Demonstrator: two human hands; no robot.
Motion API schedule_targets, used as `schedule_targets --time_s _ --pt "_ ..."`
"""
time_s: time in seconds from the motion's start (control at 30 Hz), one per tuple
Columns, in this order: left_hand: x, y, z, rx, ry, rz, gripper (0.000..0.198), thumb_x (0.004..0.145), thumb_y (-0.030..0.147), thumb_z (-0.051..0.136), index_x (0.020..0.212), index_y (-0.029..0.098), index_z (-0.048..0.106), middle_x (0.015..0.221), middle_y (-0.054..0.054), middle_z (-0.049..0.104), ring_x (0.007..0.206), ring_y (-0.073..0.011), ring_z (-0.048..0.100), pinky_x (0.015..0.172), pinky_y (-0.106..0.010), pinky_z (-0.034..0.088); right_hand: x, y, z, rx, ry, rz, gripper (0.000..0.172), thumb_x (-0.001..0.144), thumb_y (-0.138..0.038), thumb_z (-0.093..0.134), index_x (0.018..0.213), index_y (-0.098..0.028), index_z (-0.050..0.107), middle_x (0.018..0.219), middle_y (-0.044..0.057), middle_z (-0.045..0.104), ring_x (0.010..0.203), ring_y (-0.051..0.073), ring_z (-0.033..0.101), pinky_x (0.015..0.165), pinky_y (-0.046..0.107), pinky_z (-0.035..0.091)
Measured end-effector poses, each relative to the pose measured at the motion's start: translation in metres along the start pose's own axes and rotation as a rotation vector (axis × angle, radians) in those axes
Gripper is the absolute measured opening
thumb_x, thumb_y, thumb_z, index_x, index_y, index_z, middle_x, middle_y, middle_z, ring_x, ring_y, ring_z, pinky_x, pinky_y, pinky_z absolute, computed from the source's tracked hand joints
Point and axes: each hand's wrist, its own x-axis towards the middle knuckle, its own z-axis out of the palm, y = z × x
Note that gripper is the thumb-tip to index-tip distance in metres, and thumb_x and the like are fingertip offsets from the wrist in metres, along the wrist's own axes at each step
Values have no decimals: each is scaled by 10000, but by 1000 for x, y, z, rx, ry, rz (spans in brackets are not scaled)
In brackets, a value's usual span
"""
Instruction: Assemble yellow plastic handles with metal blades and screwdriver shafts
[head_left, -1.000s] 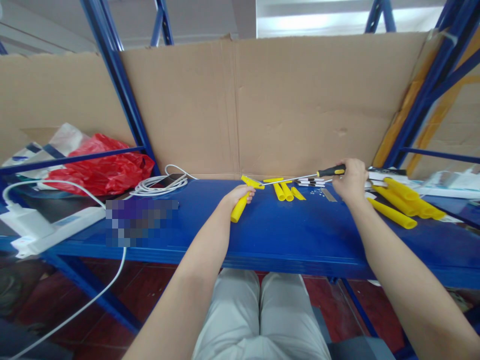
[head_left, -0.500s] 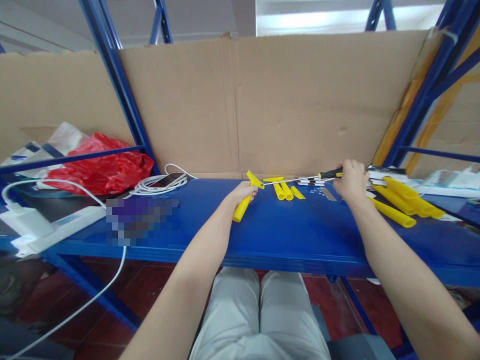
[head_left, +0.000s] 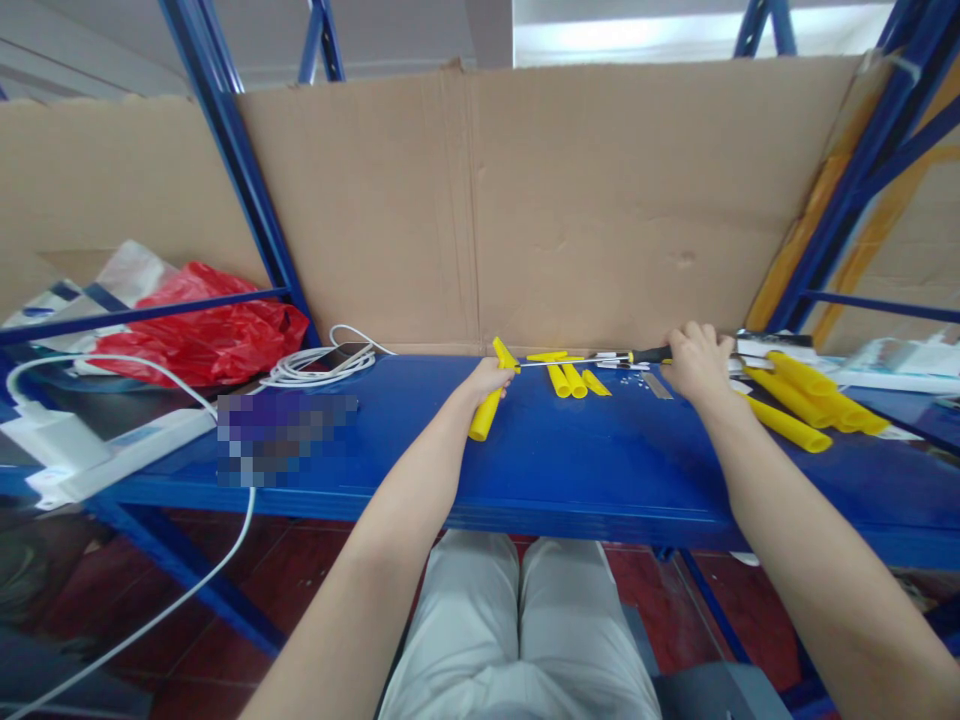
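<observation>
My left hand point(head_left: 486, 380) is closed around a yellow plastic handle point(head_left: 484, 418), a tube with a crosspiece at its top. My right hand point(head_left: 697, 362) grips a long screwdriver point(head_left: 651, 355) by its black and yellow grip. The thin shaft runs left, nearly level, and its tip meets the yellow handle just beside my left fingers; whether it sits in a screw is too small to tell. Behind and below the shaft lie several yellow pieces point(head_left: 576, 382). A flat metal strip point(head_left: 657, 386) and small bits rest close to my right hand.
More yellow tubes point(head_left: 799, 400) are piled at the right on the blue tabletop point(head_left: 570, 460). At the left are a red plastic bag point(head_left: 217, 320), a coiled white cable point(head_left: 315, 372) and a white power strip point(head_left: 142, 455). A cardboard panel point(head_left: 585, 210) stands along the back.
The screwdriver's grip has shifted slightly left and down, leaving its shaft more level. My right hand's fingers have changed position around the grip. My left hand has barely moved.
</observation>
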Motion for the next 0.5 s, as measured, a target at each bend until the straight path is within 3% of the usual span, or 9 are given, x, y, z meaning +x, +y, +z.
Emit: schedule_targets --time_s 0.23,0.5 --pt "-3 1 -1 18 17 2 151 824 -5 493 824 123 574 466 85 415 342 -57 390 395 -181 307 0 -6 -5 22 -40 39 252 859 -248 472 1040 -138 609 879 170 619 872 295 515 759 395 346" --pt "1 -2 -1 25 42 -9 133 821 9 521 790 125 579 480 73 424 366 -69 399 432 -192 344 4 3 10 112 -43 -94 378 793 -318 515 1095 -139 656 1040 178 630 1003 339 520 800 420 409"
